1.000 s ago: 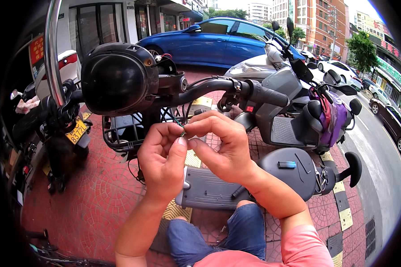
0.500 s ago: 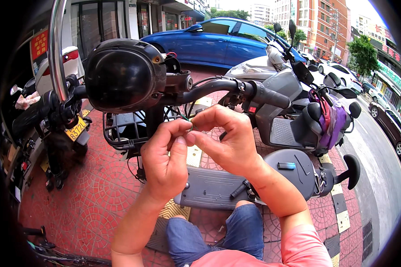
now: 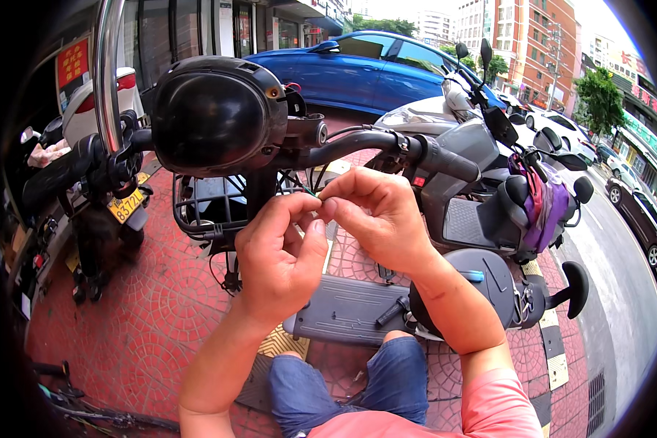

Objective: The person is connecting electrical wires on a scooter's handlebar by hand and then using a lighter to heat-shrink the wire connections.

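My left hand (image 3: 274,255) and my right hand (image 3: 379,223) meet fingertip to fingertip in front of the scooter's black front cowl (image 3: 210,117). A thin green wire (image 3: 312,193) shows between their fingertips. The right thumb and forefinger pinch at its end. Left fingers curl closed against the same spot, the thumb standing a little apart. Most of the wire is hidden by the fingers. Just behind the hands run the handlebar (image 3: 358,143) and the black wire basket (image 3: 210,208).
Below the hands lies the grey footboard (image 3: 336,306) with a black cylindrical object (image 3: 393,311). On the round seat (image 3: 452,292) is a blue lighter (image 3: 474,276), partly behind my right forearm. A grey scooter (image 3: 460,197) stands beyond; a chrome pole (image 3: 108,80) rises at left.
My right fingers have drawn closer together at the wire, and less of the green shows. The whole view has shifted slightly; my right forearm now covers part of the lighter.
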